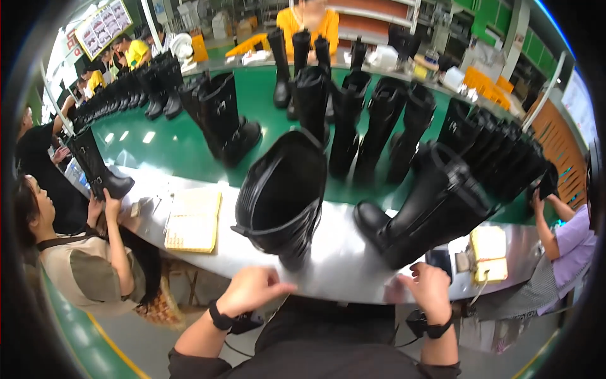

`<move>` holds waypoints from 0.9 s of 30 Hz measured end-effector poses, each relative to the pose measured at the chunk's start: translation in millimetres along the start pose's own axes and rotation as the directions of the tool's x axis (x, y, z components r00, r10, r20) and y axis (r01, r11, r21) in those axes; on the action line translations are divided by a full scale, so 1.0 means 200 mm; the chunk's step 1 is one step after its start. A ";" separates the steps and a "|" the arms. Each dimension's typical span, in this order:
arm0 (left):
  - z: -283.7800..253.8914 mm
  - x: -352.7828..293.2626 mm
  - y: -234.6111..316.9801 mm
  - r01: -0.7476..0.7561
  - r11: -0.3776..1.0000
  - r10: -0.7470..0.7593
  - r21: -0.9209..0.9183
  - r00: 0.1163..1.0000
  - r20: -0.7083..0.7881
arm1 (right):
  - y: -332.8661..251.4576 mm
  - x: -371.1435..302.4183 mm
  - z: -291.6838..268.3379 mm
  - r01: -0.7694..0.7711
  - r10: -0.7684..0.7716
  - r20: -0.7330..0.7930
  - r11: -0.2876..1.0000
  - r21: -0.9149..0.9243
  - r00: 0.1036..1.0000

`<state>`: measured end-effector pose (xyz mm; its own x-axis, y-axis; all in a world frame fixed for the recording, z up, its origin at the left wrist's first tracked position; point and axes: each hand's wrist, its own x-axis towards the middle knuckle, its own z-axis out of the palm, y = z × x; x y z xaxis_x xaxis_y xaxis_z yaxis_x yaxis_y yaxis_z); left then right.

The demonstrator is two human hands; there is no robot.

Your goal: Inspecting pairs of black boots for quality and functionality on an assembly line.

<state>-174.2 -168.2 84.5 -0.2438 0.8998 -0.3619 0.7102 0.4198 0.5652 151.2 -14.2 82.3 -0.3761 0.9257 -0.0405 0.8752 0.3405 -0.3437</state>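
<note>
A tall black boot [309, 227] rises before me from the metal table edge [341, 278], its wide shaft opening turned toward me. My left hand [255, 289] is just below it at the table's edge, apart from the boot, thumb stretched to the right and fingertips blurred. To the right a second black boot [410, 221], with a zip and strap on its shaft, leans with its toe to the left. Below that boot is my right hand [430, 289], fingers loosely bent and apart, touching neither boot. I see nothing held in either hand.
Several black boots [372, 126] stand on the green belt [278, 126], with long rows left and right. Yellow booklets [194, 218] lie on both sides of me. A person on the left [82, 246] holds a boot; another on the right [562, 240] works close by.
</note>
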 end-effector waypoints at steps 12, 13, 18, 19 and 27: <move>0.26 0.22 -0.04 -0.238 0.764 0.038 -0.599 0.945 -0.326 | -0.58 0.36 0.56 0.128 -0.420 0.207 0.643 0.755 0.884; 0.26 0.23 -0.05 -0.255 0.792 0.044 -0.555 0.930 -0.365 | -0.60 0.38 0.57 0.144 -0.440 0.205 0.637 0.757 0.874; 0.30 0.29 -0.15 -0.391 0.825 0.136 -0.409 0.839 -0.527 | -0.62 0.49 0.58 0.090 -0.476 0.488 0.777 0.623 0.731; 0.32 0.30 -0.16 -0.381 0.811 0.100 -0.444 0.838 -0.537 | -0.61 0.50 0.59 0.060 -0.454 0.565 0.812 0.580 0.689; 0.32 0.29 -0.11 -0.284 0.767 -0.012 -0.575 0.890 -0.456 | -0.78 0.35 0.19 0.111 -0.600 -0.055 0.057 0.992 0.798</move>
<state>-162.1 -133.2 2.8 -0.5270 0.8498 0.0093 0.2344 0.1348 0.9627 -23.8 -9.5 96.9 -0.8085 0.5439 0.2250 -0.2937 -0.0415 -0.9550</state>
